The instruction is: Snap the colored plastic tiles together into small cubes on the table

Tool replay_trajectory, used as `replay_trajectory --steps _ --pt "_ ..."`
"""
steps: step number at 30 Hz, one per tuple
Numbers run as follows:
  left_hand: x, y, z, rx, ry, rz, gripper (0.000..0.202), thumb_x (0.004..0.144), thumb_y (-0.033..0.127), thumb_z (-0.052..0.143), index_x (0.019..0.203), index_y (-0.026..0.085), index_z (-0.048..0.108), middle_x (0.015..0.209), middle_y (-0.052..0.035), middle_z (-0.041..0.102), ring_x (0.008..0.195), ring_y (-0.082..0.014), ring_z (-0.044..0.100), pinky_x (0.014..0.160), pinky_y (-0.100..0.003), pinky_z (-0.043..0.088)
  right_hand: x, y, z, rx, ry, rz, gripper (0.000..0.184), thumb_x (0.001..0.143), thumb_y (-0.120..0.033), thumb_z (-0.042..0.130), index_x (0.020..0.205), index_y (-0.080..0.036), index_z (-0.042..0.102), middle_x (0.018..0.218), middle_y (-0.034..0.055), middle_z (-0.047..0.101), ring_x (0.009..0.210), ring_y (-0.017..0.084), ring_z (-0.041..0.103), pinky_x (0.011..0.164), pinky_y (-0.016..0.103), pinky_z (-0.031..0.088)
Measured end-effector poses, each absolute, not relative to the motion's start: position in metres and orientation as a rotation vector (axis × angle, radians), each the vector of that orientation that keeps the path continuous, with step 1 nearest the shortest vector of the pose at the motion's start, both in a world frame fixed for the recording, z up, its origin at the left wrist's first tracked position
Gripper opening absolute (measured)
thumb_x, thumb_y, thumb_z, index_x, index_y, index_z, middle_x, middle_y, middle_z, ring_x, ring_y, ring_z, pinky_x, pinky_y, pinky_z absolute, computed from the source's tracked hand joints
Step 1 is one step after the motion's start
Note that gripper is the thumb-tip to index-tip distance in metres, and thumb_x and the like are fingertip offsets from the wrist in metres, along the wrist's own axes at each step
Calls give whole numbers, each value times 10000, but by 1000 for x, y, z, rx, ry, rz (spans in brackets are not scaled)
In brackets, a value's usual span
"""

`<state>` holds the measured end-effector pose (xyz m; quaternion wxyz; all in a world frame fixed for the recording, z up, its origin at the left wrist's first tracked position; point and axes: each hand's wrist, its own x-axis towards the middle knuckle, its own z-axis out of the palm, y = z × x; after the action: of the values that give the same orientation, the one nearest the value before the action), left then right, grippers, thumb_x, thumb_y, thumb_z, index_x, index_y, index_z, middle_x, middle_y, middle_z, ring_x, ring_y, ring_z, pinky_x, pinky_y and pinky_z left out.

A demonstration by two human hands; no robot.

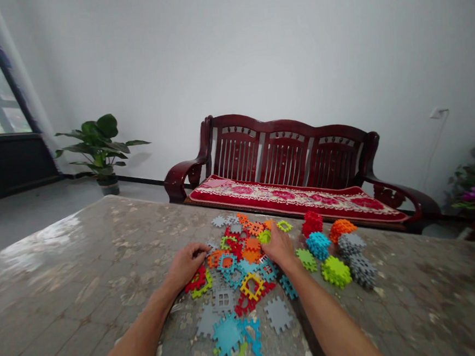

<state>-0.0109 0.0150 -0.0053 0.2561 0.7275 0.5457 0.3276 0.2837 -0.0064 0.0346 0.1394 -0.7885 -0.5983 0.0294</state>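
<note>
A spread of loose, notched interlocking plastic tiles lies on the table in front of me. My left hand (187,263) rests at the pile's left edge, fingers curled together; whatever they may hold is hidden. Just below it lie a red tile (196,280) and a lime-green frame tile. My right hand (279,247) reaches over the pile's right side, with a lime-green tile (264,236) between its thumb and fingers. Around it are orange tiles (252,249) and a lime-green frame (284,226). Nearer me lie a blue tile (227,335), a yellow frame (252,287) and a grey tile (278,314).
Right of my right arm stand tile stacks: red (312,223), blue (319,245), orange (342,229), lime-green (336,271) and grey (362,270). A patterned cloth covers the table (85,288). Behind it is a dark wooden bench (285,163); a potted plant (101,145) stands left.
</note>
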Motion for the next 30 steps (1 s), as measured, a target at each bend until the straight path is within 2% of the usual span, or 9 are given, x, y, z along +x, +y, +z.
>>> replay_trajectory --steps 7,16,30 --pt "-10 13 -2 1960 1505 897 313 761 327 499 915 216 748 911 -34 773 855 -223 690 818 -320 509 281 -8 37 -2328 -1719 66 718 770 -313 610 1437 -157 393 1318 163 610 1218 294 563 956 364 422" --pt "-10 13 -2 1990 1519 895 306 761 364 509 892 221 746 917 -36 772 856 -225 689 808 -313 505 279 -1 43 -2376 -1701 44 504 699 -293 655 1173 -143 572 1144 168 689 1075 304 655 853 350 486" --pt "-8 11 2 1943 1512 908 292 750 320 519 896 221 752 881 -23 775 841 -221 689 813 -314 515 304 -12 38 -2335 -1716 -2 577 730 -264 626 1281 -130 525 1115 168 697 1055 308 661 845 357 487"
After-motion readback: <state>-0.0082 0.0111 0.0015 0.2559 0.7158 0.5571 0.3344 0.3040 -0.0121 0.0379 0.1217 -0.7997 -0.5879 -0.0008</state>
